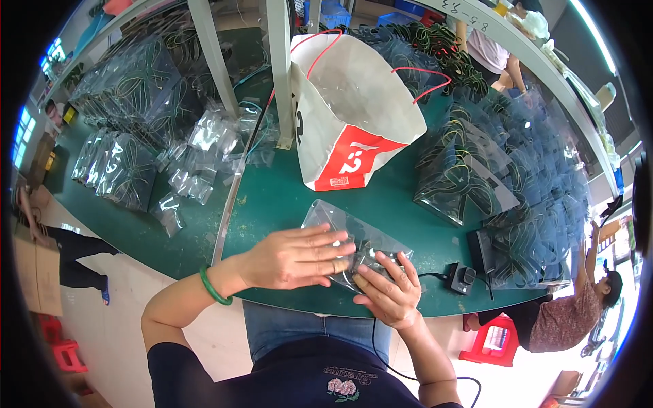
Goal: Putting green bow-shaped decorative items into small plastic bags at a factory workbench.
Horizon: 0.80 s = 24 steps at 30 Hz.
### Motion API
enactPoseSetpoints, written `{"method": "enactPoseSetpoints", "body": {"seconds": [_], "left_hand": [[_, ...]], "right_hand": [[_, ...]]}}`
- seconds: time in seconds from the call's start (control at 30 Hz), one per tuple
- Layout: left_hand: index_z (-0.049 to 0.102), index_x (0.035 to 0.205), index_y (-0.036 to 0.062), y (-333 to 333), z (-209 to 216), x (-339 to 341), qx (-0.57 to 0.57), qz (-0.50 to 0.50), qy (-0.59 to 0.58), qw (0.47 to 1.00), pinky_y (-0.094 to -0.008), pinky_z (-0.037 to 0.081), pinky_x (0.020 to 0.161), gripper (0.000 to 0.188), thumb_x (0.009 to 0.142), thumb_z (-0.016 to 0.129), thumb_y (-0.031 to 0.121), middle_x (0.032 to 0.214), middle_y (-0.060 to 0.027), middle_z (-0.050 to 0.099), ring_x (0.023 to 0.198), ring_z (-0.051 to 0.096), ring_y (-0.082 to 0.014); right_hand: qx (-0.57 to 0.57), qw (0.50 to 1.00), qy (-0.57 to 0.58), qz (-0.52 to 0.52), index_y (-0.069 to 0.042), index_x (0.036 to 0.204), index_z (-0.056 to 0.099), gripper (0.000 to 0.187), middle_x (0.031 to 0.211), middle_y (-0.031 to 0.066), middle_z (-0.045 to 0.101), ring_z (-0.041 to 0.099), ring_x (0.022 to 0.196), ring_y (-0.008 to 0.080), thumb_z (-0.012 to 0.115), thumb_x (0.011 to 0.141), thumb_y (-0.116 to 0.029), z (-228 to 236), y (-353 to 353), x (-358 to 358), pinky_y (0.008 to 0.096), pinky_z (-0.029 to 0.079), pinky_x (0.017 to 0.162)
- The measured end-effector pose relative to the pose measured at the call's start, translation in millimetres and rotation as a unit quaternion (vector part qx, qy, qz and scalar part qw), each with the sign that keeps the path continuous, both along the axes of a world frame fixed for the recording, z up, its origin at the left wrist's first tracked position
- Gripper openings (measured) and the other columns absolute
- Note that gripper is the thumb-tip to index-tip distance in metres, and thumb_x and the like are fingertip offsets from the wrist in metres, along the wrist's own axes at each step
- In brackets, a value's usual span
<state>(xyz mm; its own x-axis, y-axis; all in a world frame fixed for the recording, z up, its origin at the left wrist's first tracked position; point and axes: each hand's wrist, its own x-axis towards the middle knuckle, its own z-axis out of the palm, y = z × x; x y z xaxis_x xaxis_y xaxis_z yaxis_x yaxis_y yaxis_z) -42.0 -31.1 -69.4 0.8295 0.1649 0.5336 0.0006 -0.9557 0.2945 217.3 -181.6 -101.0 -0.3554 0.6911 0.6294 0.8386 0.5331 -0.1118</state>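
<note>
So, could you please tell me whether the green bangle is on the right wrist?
No, the green bangle circles the left wrist.

On the counter (269, 204), I see the plastic bag (360, 238) before the paper bag (313, 132). Loose packets (197, 163) lie left of both; a packet stack (468, 163) and a device (461, 279) lie right.

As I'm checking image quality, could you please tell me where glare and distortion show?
Head view: glare whitens the small bags at left and glints on the clear bag under the left hand; head view: the table bows along its front edge, and the corners go black.
</note>
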Motion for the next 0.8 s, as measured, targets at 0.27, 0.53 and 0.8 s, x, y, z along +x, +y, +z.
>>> {"method": "enactPoseSetpoints", "body": {"seconds": [0.27, 0.53, 0.8], "left_hand": [[0.076, 0.134, 0.0109, -1.2, -7.0, -21.0, 0.065, 0.035, 0.018, 0.997, -0.0487, 0.046, 0.124, 0.048, 0.089, 0.084, 0.024, 0.147, -0.0043, 0.070, 0.144, 0.060, -0.0265], [0.066, 0.146, 0.0031, -62.8, 12.2, -35.5, -0.017, 0.120, 0.014, 0.992, -0.0514, 0.045, 0.123, 0.056, 0.102, 0.071, 0.037, 0.153, -0.0202, 0.062, 0.145, 0.059, -0.0367], [0.055, 0.155, -0.0013, -35.3, 6.9, -15.3, -0.125, 0.150, 0.029, 0.980, -0.0567, 0.033, 0.127, 0.090, 0.089, 0.082, 0.052, 0.165, -0.0181, 0.049, 0.153, 0.044, -0.0409]], "right_hand": [[-0.004, 1.000, 0.014, 0.023, -0.018, 0.117, 0.084, 0.036, 0.133, -0.0021, 0.076, 0.066, 0.134, 0.0299, 0.080, 0.091, -0.042, 2.5, 6.7, 1.6, 0.0537, 0.042, 0.123], [-0.191, 0.952, 0.230, 0.067, -0.006, 0.133, 0.076, 0.051, 0.139, 0.0133, 0.073, 0.064, 0.138, 0.0353, 0.084, 0.091, -0.034, 50.4, 0.9, 6.1, 0.0538, 0.038, 0.125], [-0.231, 0.962, 0.148, 0.006, -0.007, 0.144, 0.069, 0.067, 0.099, -0.0023, 0.076, 0.060, 0.098, 0.0224, 0.090, 0.081, -0.011, 90.2, 30.6, -25.0, 0.0382, 0.047, 0.091]]}}
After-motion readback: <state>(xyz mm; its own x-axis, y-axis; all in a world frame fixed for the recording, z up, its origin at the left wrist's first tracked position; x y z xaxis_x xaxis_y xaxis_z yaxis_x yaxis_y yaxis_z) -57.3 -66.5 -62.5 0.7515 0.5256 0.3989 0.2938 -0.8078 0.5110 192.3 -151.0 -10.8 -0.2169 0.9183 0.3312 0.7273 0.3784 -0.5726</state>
